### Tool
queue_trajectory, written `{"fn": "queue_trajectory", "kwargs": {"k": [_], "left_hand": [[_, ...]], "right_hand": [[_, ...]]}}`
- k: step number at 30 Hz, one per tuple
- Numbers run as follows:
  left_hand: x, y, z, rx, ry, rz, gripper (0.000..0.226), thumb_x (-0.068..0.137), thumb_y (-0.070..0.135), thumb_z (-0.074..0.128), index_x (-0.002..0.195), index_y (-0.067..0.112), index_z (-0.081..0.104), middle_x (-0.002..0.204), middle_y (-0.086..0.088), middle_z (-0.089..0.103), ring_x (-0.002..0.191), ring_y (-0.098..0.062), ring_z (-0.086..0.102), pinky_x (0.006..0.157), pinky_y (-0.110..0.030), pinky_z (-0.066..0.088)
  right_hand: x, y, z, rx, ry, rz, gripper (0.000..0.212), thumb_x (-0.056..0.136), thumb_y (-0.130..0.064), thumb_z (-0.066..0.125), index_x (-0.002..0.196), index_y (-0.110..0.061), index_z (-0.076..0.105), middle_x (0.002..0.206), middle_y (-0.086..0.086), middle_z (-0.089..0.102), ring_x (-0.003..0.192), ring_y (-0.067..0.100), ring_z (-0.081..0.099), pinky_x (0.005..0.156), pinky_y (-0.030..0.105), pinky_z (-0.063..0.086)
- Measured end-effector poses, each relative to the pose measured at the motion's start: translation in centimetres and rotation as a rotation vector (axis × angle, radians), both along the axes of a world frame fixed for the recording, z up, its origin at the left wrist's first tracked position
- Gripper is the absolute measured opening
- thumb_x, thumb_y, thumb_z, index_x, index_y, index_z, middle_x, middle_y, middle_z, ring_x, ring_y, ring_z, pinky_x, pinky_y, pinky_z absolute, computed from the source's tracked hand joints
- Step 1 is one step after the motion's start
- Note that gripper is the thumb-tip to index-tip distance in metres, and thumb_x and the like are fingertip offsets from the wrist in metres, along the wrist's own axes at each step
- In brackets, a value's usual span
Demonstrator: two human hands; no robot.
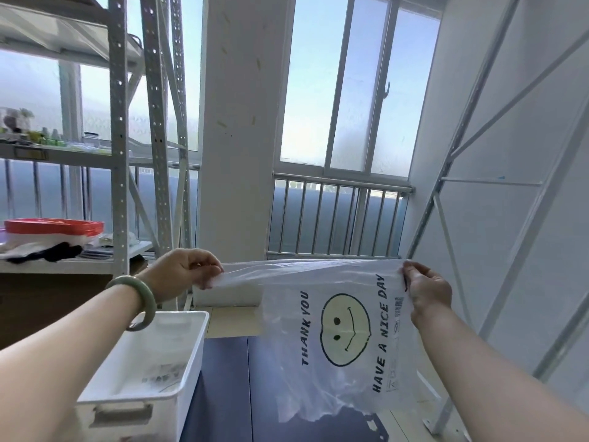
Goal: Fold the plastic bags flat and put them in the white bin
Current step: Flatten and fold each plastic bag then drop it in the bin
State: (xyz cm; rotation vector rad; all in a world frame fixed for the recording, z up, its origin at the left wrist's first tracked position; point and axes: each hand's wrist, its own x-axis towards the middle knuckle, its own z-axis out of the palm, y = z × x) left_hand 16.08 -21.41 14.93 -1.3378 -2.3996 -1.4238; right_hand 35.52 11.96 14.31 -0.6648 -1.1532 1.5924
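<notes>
One wide view from our head, facing forward and slightly down, close behind our outstretched left hand (181, 269) and right hand (427, 288), window (350, 90) far ahead, white bin (165, 330) near left

White square pillar (236, 122) at centre between two window bays, the right bay holding a sliding window (360, 90) with frosted panes, pale daylight coming through, and a grey barred railing (334, 218) below it. Left: grey perforated-steel shelving rack (119, 154), shelves carrying a red tray (54, 226), dark cloth (47, 252) and small green items (47, 138). Right: white wall (516, 250) fronted by a white steel frame (471, 116) of uprights and diagonal braces; below, pale floor tiles (229, 320) and a dark blue surface (223, 378).
</notes>
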Motion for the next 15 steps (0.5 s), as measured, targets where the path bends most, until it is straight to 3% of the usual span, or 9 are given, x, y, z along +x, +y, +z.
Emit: {"fn": "queue_trajectory", "kwargs": {"k": [3, 7, 9, 11, 13, 15], "left_hand": [[-0.5, -0.5, 0.2, -0.072, -0.055, -0.024, 0.02, 0.076, 0.025, 0.065, 0.082, 0.006, 0.067, 0.072, -0.011, 0.068, 0.064, -0.015, 0.063, 0.073, -0.033, 0.056], [-0.4, -0.6, 0.5, -0.036, -0.007, 0.065, 0.026, 0.083, 0.032, 0.053, 0.081, 0.007, 0.058, 0.063, -0.003, 0.06, 0.059, -0.017, 0.064, 0.06, -0.02, 0.053], [-0.4, -0.4, 0.5, 0.064, 0.048, 0.179, 0.026, 0.093, 0.028, 0.046, 0.079, 0.008, 0.053, 0.065, -0.006, 0.053, 0.057, -0.022, 0.061, 0.058, -0.024, 0.052], [-0.4, -0.2, 0.4, 0.236, -0.054, 0.202, 0.025, 0.095, 0.023, 0.047, 0.08, 0.003, 0.052, 0.069, -0.013, 0.051, 0.057, -0.016, 0.063, 0.056, -0.021, 0.054], [-0.3, -0.1, 0.2, 0.396, -0.216, 0.156, 0.02, 0.093, 0.018, 0.052, 0.085, 0.0, 0.054, 0.074, -0.015, 0.057, 0.055, -0.007, 0.065, 0.053, -0.014, 0.053], [-0.3, -0.1, 0.1, 0.486, -0.284, 0.136, 0.011, 0.09, 0.012, 0.056, 0.084, 0.003, 0.056, 0.072, -0.015, 0.063, 0.052, -0.007, 0.065, 0.054, -0.015, 0.055]], "right_hand": [[0.0, 0.2, 0.1, 0.023, -0.009, -0.013, 0.003, 0.089, -0.012, 0.064, 0.09, -0.015, 0.064, 0.079, 0.002, 0.064, 0.066, 0.014, 0.06, 0.049, 0.021, 0.052], [0.1, 0.5, -0.1, 0.05, 0.006, 0.005, 0.006, 0.086, -0.012, 0.068, 0.082, -0.015, 0.064, 0.081, 0.004, 0.066, 0.07, 0.016, 0.063, 0.06, 0.025, 0.058], [0.1, 0.6, -0.5, 0.035, 0.023, 0.038, 0.008, 0.08, -0.012, 0.073, 0.079, -0.014, 0.065, 0.082, 0.008, 0.068, 0.075, 0.022, 0.065, 0.071, 0.032, 0.059], [0.1, 0.5, -0.9, 0.021, 0.026, 0.067, 0.011, 0.075, -0.013, 0.077, 0.078, -0.013, 0.066, 0.083, 0.01, 0.07, 0.076, 0.025, 0.067, 0.075, 0.038, 0.056], [0.1, 0.3, -1.1, -0.016, 0.06, 0.1, 0.012, 0.074, -0.011, 0.077, 0.078, -0.011, 0.065, 0.076, 0.009, 0.071, 0.071, 0.022, 0.068, 0.07, 0.036, 0.058], [0.2, 0.1, -1.0, -0.066, 0.116, 0.143, 0.011, 0.075, -0.009, 0.075, 0.078, -0.01, 0.064, 0.065, 0.005, 0.071, 0.061, 0.017, 0.069, 0.062, 0.031, 0.06]]}}
